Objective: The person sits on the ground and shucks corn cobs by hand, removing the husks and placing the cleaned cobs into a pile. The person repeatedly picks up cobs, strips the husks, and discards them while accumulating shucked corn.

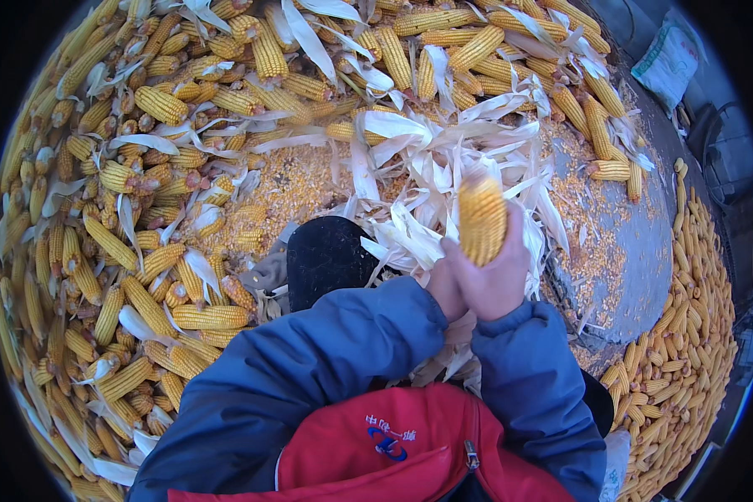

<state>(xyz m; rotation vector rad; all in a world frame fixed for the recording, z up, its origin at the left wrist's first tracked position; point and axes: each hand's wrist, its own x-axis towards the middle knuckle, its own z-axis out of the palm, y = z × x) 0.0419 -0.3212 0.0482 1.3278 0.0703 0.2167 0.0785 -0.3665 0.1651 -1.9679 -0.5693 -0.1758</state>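
Note:
An ear of yellow corn (480,219) stands nearly upright before me, its top end blurred. Wrapped around its lower part is my right hand (502,273), with the thumb along the ear's right side. My left hand (447,285) presses close against the right one, near the base of the ear. Its fingers are mostly hidden, so what it grips is unclear. Pale dry corn husks (408,233) lie heaped just beyond and below both hands.
Corn ears with scraps of husk form a big heap (157,263) at the left and far side. Another pile of ears (678,376) lies at the right. Loose kernels (295,179) cover the ground, partly over a grey slab (643,251). A printed sack (667,63) lies far right.

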